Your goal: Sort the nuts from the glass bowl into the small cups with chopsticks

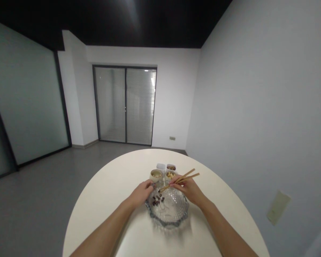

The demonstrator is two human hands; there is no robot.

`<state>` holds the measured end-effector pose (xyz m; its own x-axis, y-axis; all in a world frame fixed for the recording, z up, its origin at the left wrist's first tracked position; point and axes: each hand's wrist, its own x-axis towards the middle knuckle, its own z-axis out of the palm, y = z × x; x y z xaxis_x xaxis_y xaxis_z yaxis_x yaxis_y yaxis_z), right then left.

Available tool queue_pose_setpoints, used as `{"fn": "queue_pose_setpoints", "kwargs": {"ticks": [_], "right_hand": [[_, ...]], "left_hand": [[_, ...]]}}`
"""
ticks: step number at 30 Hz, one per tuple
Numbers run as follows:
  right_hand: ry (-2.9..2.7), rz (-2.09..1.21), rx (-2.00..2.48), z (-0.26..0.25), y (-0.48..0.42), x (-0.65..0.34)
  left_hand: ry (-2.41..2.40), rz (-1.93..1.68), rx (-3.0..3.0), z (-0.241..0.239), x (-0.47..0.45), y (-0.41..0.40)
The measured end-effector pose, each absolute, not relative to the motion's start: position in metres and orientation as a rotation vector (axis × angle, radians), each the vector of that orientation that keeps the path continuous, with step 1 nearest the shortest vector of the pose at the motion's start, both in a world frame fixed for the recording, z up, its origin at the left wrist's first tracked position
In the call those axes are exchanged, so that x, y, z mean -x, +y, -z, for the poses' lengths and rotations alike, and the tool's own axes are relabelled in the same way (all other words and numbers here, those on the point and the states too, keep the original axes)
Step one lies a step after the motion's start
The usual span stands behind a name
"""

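A clear glass bowl (173, 216) with a scalloped rim stands in front of me. Several small dark red-brown pieces, perhaps dried dates or beans (156, 201), lie in its left part. My left hand (142, 192) grips the bowl's left far rim. With my right hand (186, 187) I hold a pair of wooden chopsticks (187, 175) over the bowl's far side. Their tips are close together above the dark pieces, and a small dark piece seems to be at them, too small to be sure.
Beyond the bowl are a round cream cup (156, 174) with pale contents, a white dish (161, 166), a dish of brown pieces (171, 167) and a container of pale yellow pieces (171, 175). All rest on a round white table (104, 200). A wall (246, 107) rises at the right.
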<state>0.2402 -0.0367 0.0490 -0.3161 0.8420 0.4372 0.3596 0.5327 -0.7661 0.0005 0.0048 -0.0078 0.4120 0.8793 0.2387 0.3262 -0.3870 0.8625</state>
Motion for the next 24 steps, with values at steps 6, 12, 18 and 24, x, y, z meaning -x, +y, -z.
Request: {"fn": "queue_pose_setpoints", "kwargs": {"ticks": [6, 12, 18, 24], "right_hand": [[-1.917, -0.683, 0.968, -0.047, -0.035, -0.240], [-1.894, -0.686, 0.970, -0.050, -0.038, -0.242], [-1.698, -0.629, 0.899, -0.061, -0.035, -0.250], [-1.412, -0.368, 0.883, -0.051, -0.013, -0.246]], "left_hand": [[1.033, -0.931, -1.915, 0.006, 0.000, 0.003], [1.029, -0.950, -1.904, 0.013, 0.000, 0.008], [1.054, -0.931, -1.877, 0.013, -0.001, 0.008], [1.031, -0.940, -1.885, 0.013, 0.000, 0.008]]}}
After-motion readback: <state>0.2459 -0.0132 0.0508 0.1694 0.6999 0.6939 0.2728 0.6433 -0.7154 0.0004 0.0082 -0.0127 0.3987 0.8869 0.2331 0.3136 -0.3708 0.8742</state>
